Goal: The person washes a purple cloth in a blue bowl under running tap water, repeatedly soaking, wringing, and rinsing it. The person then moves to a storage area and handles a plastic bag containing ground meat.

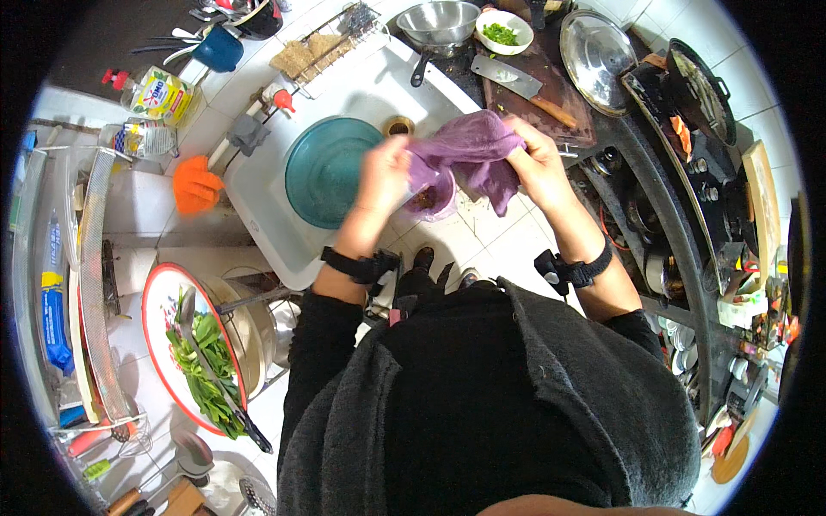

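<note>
A purple cloth (474, 142) is stretched between my two hands over the front edge of the sink. My left hand (385, 169), blurred, grips its left end beside the teal plastic basin (332, 171). The cloth's other end is bunched in my right hand (535, 158), and a loose corner hangs down below it. The basin sits inside the white sink (258, 226). Partly covered by the cloth and my left hand, a lined waste bin (442, 200) stands on the floor with dark scraps in it.
A cleaver (510, 76) lies on the wooden chopping board (571, 106), near a white bowl of chopped greens (503, 32) and a steel bowl (437, 24). An enamel basin (155, 309) holds leafy greens and a knife at left. An orange glove (195, 186) hangs beside the sink.
</note>
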`<control>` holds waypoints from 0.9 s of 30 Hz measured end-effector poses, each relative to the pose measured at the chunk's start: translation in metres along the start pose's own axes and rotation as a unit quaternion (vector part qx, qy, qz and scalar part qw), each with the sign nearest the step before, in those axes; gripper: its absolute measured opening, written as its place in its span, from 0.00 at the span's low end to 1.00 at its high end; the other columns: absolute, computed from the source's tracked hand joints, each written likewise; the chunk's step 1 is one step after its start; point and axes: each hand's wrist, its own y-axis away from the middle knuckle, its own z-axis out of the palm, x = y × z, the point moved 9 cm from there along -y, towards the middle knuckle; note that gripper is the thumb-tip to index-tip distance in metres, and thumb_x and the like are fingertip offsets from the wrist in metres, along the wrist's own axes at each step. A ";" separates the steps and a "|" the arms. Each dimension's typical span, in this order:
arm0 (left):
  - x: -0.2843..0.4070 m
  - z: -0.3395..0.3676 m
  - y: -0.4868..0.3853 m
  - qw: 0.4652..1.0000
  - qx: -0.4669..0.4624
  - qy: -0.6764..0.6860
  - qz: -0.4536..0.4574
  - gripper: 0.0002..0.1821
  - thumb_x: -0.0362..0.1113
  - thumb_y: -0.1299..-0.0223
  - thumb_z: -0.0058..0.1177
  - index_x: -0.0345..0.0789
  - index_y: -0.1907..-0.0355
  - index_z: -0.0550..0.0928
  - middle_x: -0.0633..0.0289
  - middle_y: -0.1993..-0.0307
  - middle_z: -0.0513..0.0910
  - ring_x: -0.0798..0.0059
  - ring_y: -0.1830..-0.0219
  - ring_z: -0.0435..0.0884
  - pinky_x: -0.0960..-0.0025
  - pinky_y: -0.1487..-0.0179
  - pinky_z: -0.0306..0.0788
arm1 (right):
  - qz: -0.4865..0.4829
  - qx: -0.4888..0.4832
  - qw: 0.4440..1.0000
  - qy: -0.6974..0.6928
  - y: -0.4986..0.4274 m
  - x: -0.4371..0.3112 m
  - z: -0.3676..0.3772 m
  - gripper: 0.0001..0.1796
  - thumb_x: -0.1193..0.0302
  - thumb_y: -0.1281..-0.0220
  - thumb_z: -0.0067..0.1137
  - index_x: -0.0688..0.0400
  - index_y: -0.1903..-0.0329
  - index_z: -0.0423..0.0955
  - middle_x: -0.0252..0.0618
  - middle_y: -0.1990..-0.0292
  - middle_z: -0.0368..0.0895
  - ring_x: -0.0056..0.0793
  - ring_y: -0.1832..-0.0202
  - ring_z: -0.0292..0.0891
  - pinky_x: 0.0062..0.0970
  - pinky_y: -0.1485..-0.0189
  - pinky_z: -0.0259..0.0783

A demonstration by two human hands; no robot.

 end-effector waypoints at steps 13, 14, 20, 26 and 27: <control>-0.077 -0.238 0.192 0.920 0.371 0.008 -0.126 0.17 0.21 0.46 0.41 0.33 0.55 0.80 0.62 0.60 0.80 0.75 0.61 0.77 0.74 0.57 0.71 | -0.048 -0.459 0.884 0.069 0.113 0.073 0.175 0.28 0.70 0.47 0.60 0.57 0.41 0.68 0.45 0.42 0.70 0.43 0.42 0.69 0.38 0.41 0.66; -0.083 -0.238 0.200 0.931 0.332 -0.103 -0.111 0.17 0.23 0.48 0.44 0.34 0.55 0.80 0.60 0.59 0.80 0.71 0.60 0.77 0.70 0.55 0.71 | -0.026 -0.452 0.884 0.113 0.112 0.091 0.168 0.27 0.69 0.46 0.60 0.57 0.41 0.68 0.44 0.43 0.70 0.42 0.43 0.69 0.38 0.41 0.66; -0.098 -0.154 0.166 0.868 0.200 -0.455 0.017 0.25 0.35 0.56 0.59 0.39 0.49 0.77 0.51 0.54 0.77 0.52 0.51 0.74 0.54 0.45 0.67 | 0.226 -0.291 0.929 0.041 0.112 0.183 0.093 0.22 0.71 0.44 0.58 0.61 0.46 0.73 0.43 0.50 0.78 0.31 0.49 0.75 0.29 0.46 0.71; -0.133 -0.095 0.143 0.930 0.035 -0.357 -0.077 0.21 0.35 0.49 0.55 0.40 0.49 0.78 0.54 0.54 0.79 0.54 0.49 0.75 0.58 0.47 0.69 | 0.337 -0.214 0.916 0.043 0.132 0.206 0.039 0.21 0.69 0.39 0.56 0.61 0.44 0.71 0.41 0.51 0.79 0.31 0.50 0.76 0.28 0.49 0.72; -0.132 -0.103 0.147 0.937 0.045 -0.339 -0.070 0.20 0.34 0.48 0.54 0.40 0.50 0.79 0.55 0.55 0.80 0.55 0.49 0.76 0.60 0.48 0.70 | 0.359 -0.201 0.910 0.045 0.137 0.208 0.031 0.21 0.69 0.38 0.55 0.61 0.43 0.71 0.41 0.50 0.79 0.30 0.49 0.75 0.27 0.51 0.72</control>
